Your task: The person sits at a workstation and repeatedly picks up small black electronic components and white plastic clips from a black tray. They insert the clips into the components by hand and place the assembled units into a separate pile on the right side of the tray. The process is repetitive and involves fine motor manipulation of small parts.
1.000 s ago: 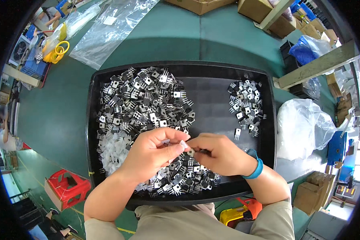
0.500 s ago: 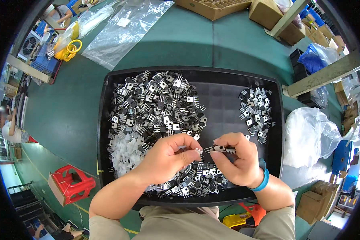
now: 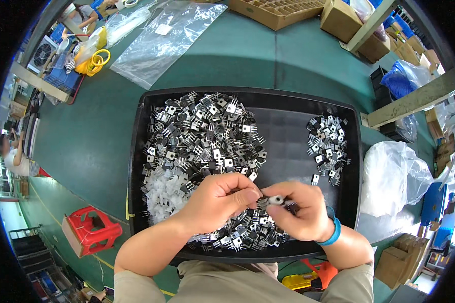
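Over the front of a black tray, my two hands meet with their fingertips close together. My right hand, with a blue band at its wrist, pinches a three-legged transistor whose metal tab has a hole. More small dark parts show inside its curled fingers. My left hand is closed at the transistor's leg end; its fingertips hide what they grip. Beneath and beyond lies a big heap of transistors. Small translucent white pieces are piled at the tray's left, and a smaller transistor group sits at its right.
The tray rests on a green surface. Beyond it lie a clear plastic bag and a partitioned cardboard box. A whitish plastic bag stands to the right, a red stool to the left. Other people are at the far left.
My fingertips have come closer together, and the transistor in my right hand has turned slightly. The small white piece that showed at my left fingertips is now hidden. The whole view has shifted slightly.
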`<action>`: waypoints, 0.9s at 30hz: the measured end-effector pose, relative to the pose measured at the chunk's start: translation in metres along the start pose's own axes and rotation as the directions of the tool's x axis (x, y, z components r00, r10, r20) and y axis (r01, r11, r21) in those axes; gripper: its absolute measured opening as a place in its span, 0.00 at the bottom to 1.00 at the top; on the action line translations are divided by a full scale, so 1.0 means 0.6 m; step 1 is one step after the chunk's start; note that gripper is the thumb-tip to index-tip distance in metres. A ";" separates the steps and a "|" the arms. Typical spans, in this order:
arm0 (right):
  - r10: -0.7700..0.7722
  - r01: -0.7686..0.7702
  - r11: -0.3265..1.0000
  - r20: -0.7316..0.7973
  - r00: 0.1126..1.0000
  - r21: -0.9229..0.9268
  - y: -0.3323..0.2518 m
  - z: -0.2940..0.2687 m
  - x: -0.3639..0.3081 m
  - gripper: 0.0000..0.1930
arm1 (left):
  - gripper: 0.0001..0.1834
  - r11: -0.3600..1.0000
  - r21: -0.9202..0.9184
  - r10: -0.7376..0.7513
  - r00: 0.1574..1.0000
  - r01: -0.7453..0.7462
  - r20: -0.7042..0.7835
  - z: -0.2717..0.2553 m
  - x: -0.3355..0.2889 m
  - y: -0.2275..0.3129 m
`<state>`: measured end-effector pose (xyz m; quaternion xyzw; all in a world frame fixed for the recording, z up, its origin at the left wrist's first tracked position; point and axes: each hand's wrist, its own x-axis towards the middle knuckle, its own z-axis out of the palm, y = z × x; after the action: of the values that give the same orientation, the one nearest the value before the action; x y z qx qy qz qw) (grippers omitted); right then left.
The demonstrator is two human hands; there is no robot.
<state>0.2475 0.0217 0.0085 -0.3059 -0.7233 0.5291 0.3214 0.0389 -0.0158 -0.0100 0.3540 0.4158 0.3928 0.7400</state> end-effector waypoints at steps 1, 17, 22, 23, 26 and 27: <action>0.036 -0.040 0.998 -0.063 0.997 -0.055 -0.007 -0.003 -0.002 0.14 | 0.07 1.000 -0.009 -0.011 1.000 0.011 0.001 0.001 0.000 0.003; -0.206 0.193 0.958 -0.042 0.978 -0.211 0.000 0.003 0.006 0.16 | 0.06 0.998 0.016 -0.064 0.998 0.064 0.019 0.005 -0.001 0.005; -0.178 0.173 0.960 -0.006 0.984 -0.218 -0.002 0.003 0.005 0.16 | 0.07 0.992 0.101 -0.077 0.997 0.075 0.016 0.007 -0.002 0.010; -0.195 0.187 0.958 -0.013 0.981 -0.217 -0.001 0.004 0.005 0.16 | 0.07 0.995 0.065 -0.082 0.996 0.080 0.029 0.002 -0.002 0.008; -0.129 0.129 0.972 0.012 0.992 -0.196 -0.007 0.001 0.003 0.16 | 0.07 0.994 -0.001 -0.108 0.993 0.108 0.038 0.000 -0.002 0.009; -0.145 0.143 0.973 0.002 0.989 -0.183 -0.004 0.001 0.003 0.16 | 0.07 0.993 -0.016 -0.119 0.992 0.120 0.037 0.001 -0.003 0.010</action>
<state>0.2459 0.0223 0.0111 -0.2840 -0.7870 0.4342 0.3337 0.0370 -0.0148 -0.0045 0.3286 0.4192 0.3454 0.7726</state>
